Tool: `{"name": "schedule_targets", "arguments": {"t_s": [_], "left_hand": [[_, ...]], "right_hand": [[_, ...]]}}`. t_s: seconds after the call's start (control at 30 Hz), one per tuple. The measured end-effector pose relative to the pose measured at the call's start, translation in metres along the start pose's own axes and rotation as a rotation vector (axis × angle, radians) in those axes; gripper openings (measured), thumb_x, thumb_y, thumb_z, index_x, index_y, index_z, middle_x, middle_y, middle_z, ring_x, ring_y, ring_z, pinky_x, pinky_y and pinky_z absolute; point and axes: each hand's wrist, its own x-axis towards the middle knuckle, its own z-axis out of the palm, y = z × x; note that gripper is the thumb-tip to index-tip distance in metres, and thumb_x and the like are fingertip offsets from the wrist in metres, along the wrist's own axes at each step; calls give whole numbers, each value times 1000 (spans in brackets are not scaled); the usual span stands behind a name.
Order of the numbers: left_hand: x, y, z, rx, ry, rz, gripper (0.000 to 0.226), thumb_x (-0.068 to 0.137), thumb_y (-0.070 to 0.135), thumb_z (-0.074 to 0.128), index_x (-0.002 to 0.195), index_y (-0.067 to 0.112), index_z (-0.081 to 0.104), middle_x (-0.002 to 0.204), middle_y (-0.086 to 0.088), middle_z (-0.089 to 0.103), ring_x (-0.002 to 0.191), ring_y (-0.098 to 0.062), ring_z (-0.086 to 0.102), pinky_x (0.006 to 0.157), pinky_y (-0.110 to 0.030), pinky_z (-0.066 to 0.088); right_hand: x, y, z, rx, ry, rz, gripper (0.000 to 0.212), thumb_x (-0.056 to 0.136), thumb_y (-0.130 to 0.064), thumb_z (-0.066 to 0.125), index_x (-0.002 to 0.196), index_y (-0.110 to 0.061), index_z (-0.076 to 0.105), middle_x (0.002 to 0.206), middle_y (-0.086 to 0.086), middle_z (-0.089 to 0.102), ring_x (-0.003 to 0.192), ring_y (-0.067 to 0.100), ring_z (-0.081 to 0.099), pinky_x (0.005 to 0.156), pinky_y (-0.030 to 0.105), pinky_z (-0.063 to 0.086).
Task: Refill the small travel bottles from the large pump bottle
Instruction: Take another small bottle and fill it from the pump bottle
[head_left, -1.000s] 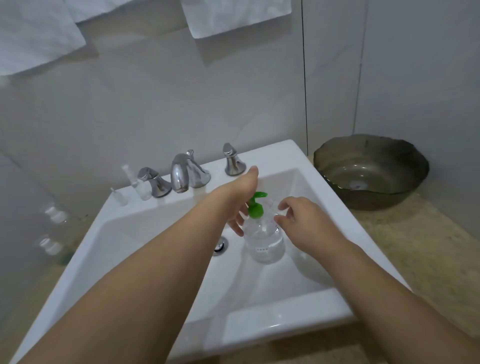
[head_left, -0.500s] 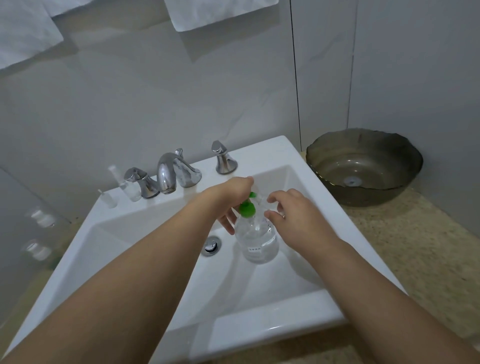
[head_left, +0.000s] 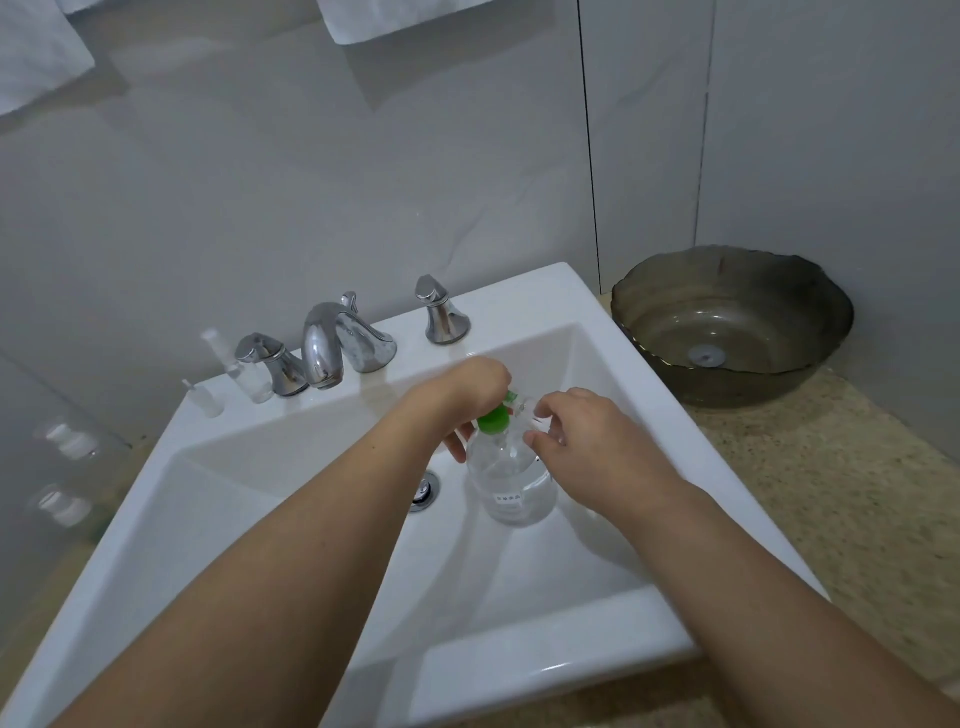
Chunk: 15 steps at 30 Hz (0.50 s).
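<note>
Left hand (head_left: 470, 387) presses pump bottle (head_left: 511, 480) top — right hand (head_left: 582, 436) pinches small clear bottle; faucet (head_left: 324, 345) behind.

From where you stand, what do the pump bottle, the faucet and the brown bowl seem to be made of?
Pump bottle: likely clear plastic, see-through, with a glossy green pump.
Faucet: polished metal, probably chrome, with mirror-like reflections.
Brown bowl: perhaps tinted glass, glossy and slightly translucent, with a wavy rim.
</note>
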Motion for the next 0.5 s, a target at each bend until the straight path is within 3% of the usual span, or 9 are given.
{"name": "schedule_targets", "arguments": {"t_s": [0.2, 0.5], "left_hand": [[4, -2, -1, -8, -10, 6, 25, 105, 28, 32, 106, 10, 50, 97, -13, 57, 78, -32, 63, 45, -38, 58], [3, -8, 3, -16, 19, 25, 26, 102, 16, 35, 110, 2, 55, 89, -15, 56, 72, -31, 57, 43, -33, 52]], "right_hand": [[0, -2, 0, 21, -7, 5, 30, 93, -34, 57, 117, -17, 60, 107, -1, 56, 97, 18, 55, 81, 28, 41], [-1, -3, -1, 16, -34, -8, 30, 93, -32, 57, 118, -14, 59, 107, 1, 55, 99, 19, 54, 84, 30, 43]]}}
